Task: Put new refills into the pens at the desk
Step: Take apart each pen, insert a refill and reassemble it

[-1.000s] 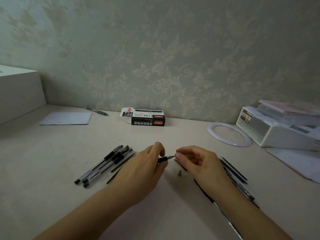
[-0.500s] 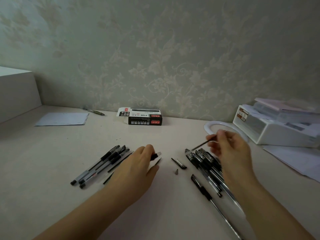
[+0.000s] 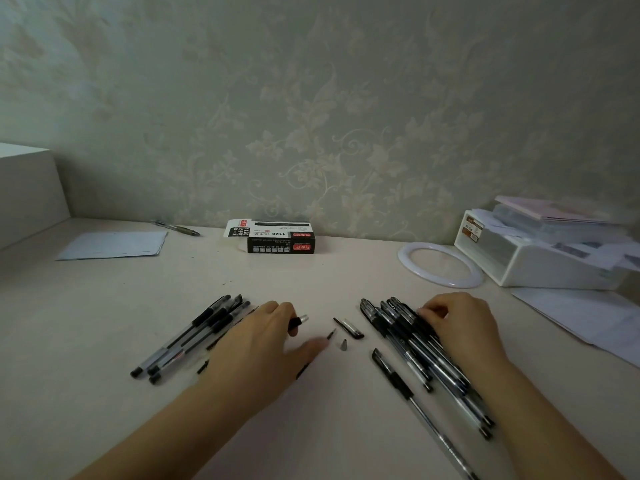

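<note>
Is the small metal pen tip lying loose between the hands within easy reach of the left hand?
Probably yes: the pen tip lies on bare desk just beyond the left hand, though that hand already holds a pen barrel.

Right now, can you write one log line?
left hand: grips pen barrel | right hand: on pen pile | tip cone: loose

A pale grey-green wallpapered wall [image 3: 311, 98] with a faint floral scroll pattern fills the upper half of the frame. Below it, a cream desk [image 3: 104, 306] spreads across the lower half, meeting the wall along a straight line. At the far left, a plain white block [image 3: 24, 188] rises from the desk. The light is dim and even.
</note>
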